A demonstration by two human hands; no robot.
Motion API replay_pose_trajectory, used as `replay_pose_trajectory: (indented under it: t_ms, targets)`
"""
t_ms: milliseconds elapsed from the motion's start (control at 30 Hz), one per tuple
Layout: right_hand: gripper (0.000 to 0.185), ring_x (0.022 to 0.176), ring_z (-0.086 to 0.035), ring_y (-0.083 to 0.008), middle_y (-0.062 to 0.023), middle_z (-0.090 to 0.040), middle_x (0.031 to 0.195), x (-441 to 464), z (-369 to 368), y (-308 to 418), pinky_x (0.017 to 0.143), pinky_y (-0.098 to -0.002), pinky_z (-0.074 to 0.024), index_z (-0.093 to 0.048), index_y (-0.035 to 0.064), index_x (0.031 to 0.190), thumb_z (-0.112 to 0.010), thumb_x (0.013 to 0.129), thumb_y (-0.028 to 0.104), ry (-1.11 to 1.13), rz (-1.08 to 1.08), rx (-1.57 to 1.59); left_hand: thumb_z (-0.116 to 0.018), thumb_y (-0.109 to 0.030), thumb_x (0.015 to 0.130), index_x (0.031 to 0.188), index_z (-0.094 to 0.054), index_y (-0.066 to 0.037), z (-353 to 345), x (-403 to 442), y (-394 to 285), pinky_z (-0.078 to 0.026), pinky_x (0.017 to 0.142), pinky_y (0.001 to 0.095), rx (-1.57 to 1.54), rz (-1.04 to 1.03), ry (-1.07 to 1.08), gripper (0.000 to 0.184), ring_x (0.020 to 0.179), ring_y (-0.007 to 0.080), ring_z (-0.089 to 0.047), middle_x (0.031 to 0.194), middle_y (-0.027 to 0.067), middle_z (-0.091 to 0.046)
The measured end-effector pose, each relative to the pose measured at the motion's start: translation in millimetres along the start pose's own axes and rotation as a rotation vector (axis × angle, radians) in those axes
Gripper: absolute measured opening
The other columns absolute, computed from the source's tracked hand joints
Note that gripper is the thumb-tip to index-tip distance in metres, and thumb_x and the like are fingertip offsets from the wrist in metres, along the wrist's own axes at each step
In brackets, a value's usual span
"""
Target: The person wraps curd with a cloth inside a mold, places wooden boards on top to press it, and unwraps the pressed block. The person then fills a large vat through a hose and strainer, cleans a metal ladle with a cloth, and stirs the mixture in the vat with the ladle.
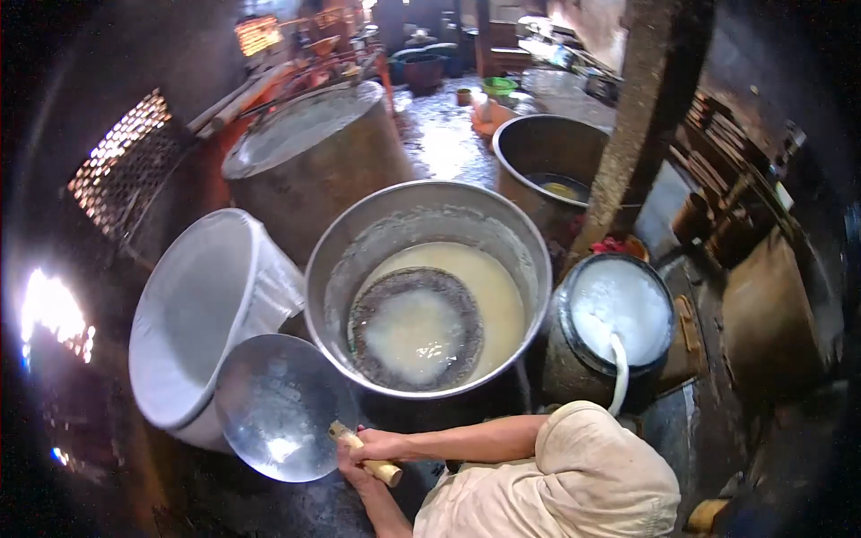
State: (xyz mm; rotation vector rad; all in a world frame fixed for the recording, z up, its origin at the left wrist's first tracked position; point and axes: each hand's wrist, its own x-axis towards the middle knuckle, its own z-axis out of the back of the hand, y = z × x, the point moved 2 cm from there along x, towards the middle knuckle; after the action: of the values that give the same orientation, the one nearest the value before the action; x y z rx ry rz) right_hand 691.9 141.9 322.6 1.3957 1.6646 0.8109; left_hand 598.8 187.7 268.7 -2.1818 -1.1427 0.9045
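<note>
Both my hands are closed around the short wooden handle point(386, 472) of a large, shallow metal ladle point(278, 403). My right hand point(381, 445) grips from above, and my left hand point(350, 463) is just below it, partly hidden. The ladle's round bowl overlaps the near edge of a tub lined with white cloth point(193, 305); I cannot tell whether they touch. Just beyond my hands stands a big metal vat point(327, 269) with pale, milky liquid point(499, 309). In that liquid sits a dark-rimmed round basket or strainer point(466, 309), with liquid inside it.
On the right, a white hose point(621, 377) reaches into a drum of white, frothy liquid point(623, 300). A post point(650, 117) rises behind it. Farther back are a tall, wide tank point(314, 161) and another deep vat point(511, 170). A green basin point(500, 85) lies on the wet floor.
</note>
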Motion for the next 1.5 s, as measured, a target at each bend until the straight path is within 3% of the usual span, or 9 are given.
replay_pose_trajectory:
  t_ms: [167, 433, 533, 600, 733, 833, 1133, 1300, 1500]
  targets:
    - [0.039, 0.06, -0.061, -0.0143, -0.0076, -0.065, 0.074, -57.6, 152.4, 74.7, 0.055, -0.0284, -0.0503, -0.063, 0.0062, 0.1, -0.057, 0.086, 0.042, -0.133, -0.074, -0.509, -0.053, -0.021, 0.084, 0.1, -0.051, -0.001, -41.0, 39.9, 24.0, -0.051, 0.083, 0.0362, -0.09, -0.111, 0.031, 0.027, 0.088, 0.0208, -0.055, 0.093, 0.0098, -0.053]
    - [0.015, 0.067, -0.058, -0.0222, -0.0099, -0.06, 0.074, -297.6, 575.5, 116.2, 0.066, -0.0352, -0.0482, -0.058, 0.0057, 0.082, -0.058, 0.067, 0.006, -1.926, 0.589, -0.684, -0.054, -0.017, 0.08, 0.092, -0.048, -0.004, -108.5, 64.3, 53.9, -0.056, 0.058, 0.022, -0.209, -0.141, -0.06, 0.018, 0.1, 0.0251, -0.058, 0.098, 0.008, -0.053]
    - [0.037, 0.097, -0.055, -0.0307, -0.0109, -0.062, 0.095, -365.9, 594.1, 158.5, 0.083, -0.0435, -0.0439, -0.06, 0.0107, 0.089, -0.074, 0.059, 0.026, -2.388, -0.374, -0.866, -0.054, -0.018, 0.081, 0.095, -0.047, -0.004, -130.6, 59.7, 61.3, -0.056, 0.055, 0.0207, -0.209, -0.181, -0.106, 0.021, 0.102, 0.0291, -0.058, 0.102, 0.0105, -0.053]
    - [0.053, 0.108, -0.048, -0.0358, -0.0108, -0.059, 0.105, -377.8, 613.1, 156.7, 0.09, -0.0449, -0.0392, -0.061, 0.0137, 0.094, -0.079, 0.051, 0.038, -2.522, -0.465, -1.036, -0.053, -0.018, 0.082, 0.098, -0.047, -0.003, -134.8, 56.4, 64.9, -0.056, 0.054, 0.021, -0.204, -0.228, -0.149, 0.023, 0.103, 0.0322, -0.058, 0.107, 0.0139, -0.053]
    - [0.061, 0.101, -0.054, -0.0329, -0.0145, -0.063, 0.091, -387.3, 711.7, 94.5, 0.086, -0.0458, -0.0419, -0.058, 0.0131, 0.102, -0.077, 0.054, 0.045, -1.657, -0.619, -1.106, -0.052, -0.016, 0.081, 0.112, -0.045, 0.001, -155.2, 41.0, 75.6, -0.054, 0.047, 0.0243, -0.223, -0.148, -0.138, 0.036, 0.086, 0.0315, -0.06, 0.105, 0.0181, -0.055]
    - [0.036, 0.072, -0.064, -0.0366, -0.0175, -0.066, 0.079, -373.8, 692.8, 93.2, 0.062, -0.0479, -0.0484, -0.06, 0.0102, 0.078, -0.07, 0.065, 0.042, -2.075, -0.341, -0.983, -0.053, -0.017, 0.079, 0.108, -0.048, 0.002, -185.4, 34.3, 87.6, -0.049, 0.031, 0.0301, -0.304, -0.152, -0.35, 0.036, 0.047, 0.0242, -0.061, 0.093, 0.0208, -0.064]
    - [0.029, 0.086, -0.059, -0.0184, -0.0123, -0.062, 0.099, -246.9, 541.8, 125.4, 0.074, -0.0308, -0.052, -0.052, -0.0008, 0.104, -0.066, 0.081, 0.005, -1.661, 0.84, -0.553, -0.059, 0.003, 0.068, 0.121, -0.041, 0.006, -176.5, 22.1, 98.1, -0.059, 0.049, 0.036, 0.18, -0.14, -0.187, 0.055, 0.07, 0.0281, -0.063, 0.098, 0.0204, -0.055]
    - [0.051, 0.093, -0.06, -0.0215, -0.0106, -0.057, 0.109, -131.5, 347.6, 206.8, 0.077, -0.0313, -0.0521, -0.042, 0.0039, 0.12, -0.07, 0.078, 0.009, -0.849, 0.884, -0.295, -0.061, -0.002, 0.07, 0.116, -0.045, 0.002, -194.4, 15.1, 89.2, -0.056, 0.05, 0.0326, 0.28, -0.106, -0.089, 0.048, 0.064, 0.0221, -0.061, 0.093, 0.0138, -0.055]
    - [0.066, 0.099, -0.058, -0.03, -0.0163, -0.054, 0.117, -40.0, 220.6, 216.5, 0.085, -0.04, -0.0472, -0.04, 0.0061, 0.128, -0.073, 0.073, 0.022, -0.584, 0.546, -1.12, -0.061, -0.005, 0.073, 0.103, -0.051, 0.002, -181.2, 2.8, 79.6, -0.056, 0.052, 0.0328, 0.295, -0.023, -0.047, 0.032, 0.064, 0.0207, -0.06, 0.083, 0.0101, -0.057]
